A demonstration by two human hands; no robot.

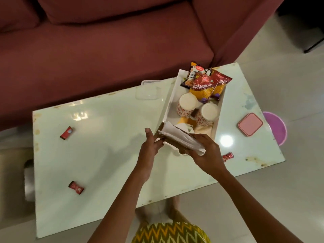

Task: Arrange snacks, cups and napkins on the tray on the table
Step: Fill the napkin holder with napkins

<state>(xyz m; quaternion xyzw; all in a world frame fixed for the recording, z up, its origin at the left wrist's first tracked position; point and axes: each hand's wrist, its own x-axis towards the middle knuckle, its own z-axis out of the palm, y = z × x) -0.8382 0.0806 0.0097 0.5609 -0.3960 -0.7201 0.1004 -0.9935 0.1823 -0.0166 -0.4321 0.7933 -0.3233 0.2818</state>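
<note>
— Napkins [182,140]: white, stacked in a brown holder [171,141], held above the near end of the tray [172,95].
— And gripped how?
— Right hand [206,151] wrapped over the holder's near end, fingers curled around it, thumb side on the paper. Closed firmly on it.
— Left hand [150,146]?
— Mostly open, fingers straight and close together, fingertips touching the holder's left side. Steadying contact only, no full grasp visible.
— Tray itself?
— White, rectangular, set on the right half of the pale glossy table [98,137]. Loaded at the far end with snack packets [206,81], red and yellow, leaning over the rim. Two patterned cups [187,103] side by side in the middle, seen from above. Something pale and yellow below the cups, partly hidden behind the napkins; can't tell what.
— Loose on the table?
— Small red wrapped sweets: two on the left [66,132], one near the right wrist [228,156]. Pink square lidded box [250,124] right of the tray, well apart. Clear container [149,90] at the far edge, just beside the tray.
</note>
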